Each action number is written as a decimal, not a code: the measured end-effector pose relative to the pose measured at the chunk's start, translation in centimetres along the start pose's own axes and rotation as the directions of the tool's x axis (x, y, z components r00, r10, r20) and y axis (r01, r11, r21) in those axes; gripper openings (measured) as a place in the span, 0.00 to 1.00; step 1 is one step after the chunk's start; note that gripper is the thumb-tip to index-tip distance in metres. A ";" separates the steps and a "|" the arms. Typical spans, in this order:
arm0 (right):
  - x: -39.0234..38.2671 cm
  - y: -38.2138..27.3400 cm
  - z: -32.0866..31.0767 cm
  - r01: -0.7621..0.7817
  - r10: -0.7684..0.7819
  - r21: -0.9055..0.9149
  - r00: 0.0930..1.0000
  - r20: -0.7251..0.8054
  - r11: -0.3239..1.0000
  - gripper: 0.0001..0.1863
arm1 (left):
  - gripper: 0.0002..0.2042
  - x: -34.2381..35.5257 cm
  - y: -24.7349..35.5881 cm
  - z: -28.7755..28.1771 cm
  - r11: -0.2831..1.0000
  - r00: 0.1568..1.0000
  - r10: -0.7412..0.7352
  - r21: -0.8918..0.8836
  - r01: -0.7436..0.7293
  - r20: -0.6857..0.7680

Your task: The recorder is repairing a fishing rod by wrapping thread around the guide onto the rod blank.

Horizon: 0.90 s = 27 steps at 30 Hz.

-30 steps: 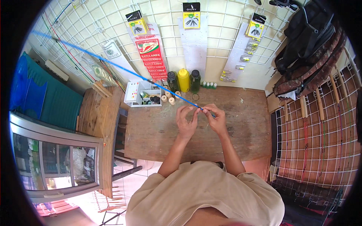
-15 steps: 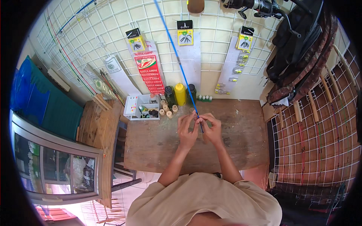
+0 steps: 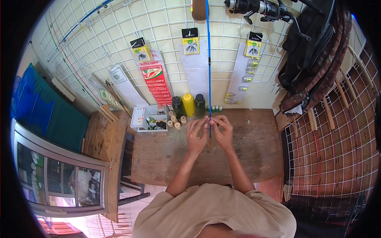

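Note:
A slim blue fishing rod (image 3: 209, 87) with dark bands rises from my fingers past the top of the picture, in front of the wall grid. My left hand (image 3: 196, 135) pinches its lower part from the left, thumb and fingertips drawn together. From the other side my right hand (image 3: 224, 133) grips the same stretch between thumb and fingers. The two sets of fingertips nearly meet at the rod. Its dark lower end shows below them, over the table. Any small part between the fingertips is too small to make out.
Along the wooden table's (image 3: 166, 158) back edge stand a white organiser box (image 3: 139, 125), wooden spools (image 3: 177, 126), a yellow squeeze bottle (image 3: 188, 105), two dark bottles and small vials. Fishing reels (image 3: 262, 7) hang above. More rods (image 3: 328, 113) hang on the right grid; a glass-fronted cabinet (image 3: 63, 174) is left.
The rod has swung from leaning left to nearly upright, its upper part moving right. Both hands still hold it at about the same place. The view has shifted slightly.

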State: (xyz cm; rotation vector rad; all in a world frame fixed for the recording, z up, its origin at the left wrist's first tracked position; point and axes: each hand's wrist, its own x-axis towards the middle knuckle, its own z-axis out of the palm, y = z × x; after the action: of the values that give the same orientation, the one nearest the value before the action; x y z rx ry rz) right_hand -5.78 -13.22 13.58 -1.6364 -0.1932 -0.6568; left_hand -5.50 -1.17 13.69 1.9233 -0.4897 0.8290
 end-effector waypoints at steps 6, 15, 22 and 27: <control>2.0 0.7 -0.3 -0.029 0.034 -0.084 0.998 0.059 0.996 0.09 | 0.14 -1.7 -1.9 1.5 0.971 0.968 -0.207 -0.089 0.221 0.140; 2.6 1.5 -0.3 -0.081 0.090 -0.107 0.993 0.080 0.991 0.09 | 0.11 -1.9 -4.0 2.1 0.975 0.950 -0.210 -0.017 0.219 0.229; 2.8 1.7 0.3 -0.082 0.105 -0.127 0.976 0.189 0.989 0.10 | 0.08 -2.6 -5.0 1.5 0.959 0.954 -0.273 -0.037 0.279 0.124; 2.0 3.2 0.2 -0.051 0.084 -0.164 0.975 0.205 0.985 0.11 | 0.08 -2.6 -5.6 1.4 0.952 0.945 -0.300 -0.022 0.305 0.129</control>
State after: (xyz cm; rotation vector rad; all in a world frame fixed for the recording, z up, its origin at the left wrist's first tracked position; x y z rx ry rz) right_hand -2.54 -14.07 11.88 -1.8579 -0.2435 -0.4541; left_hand -3.26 0.24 7.94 1.9560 -0.2716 0.4984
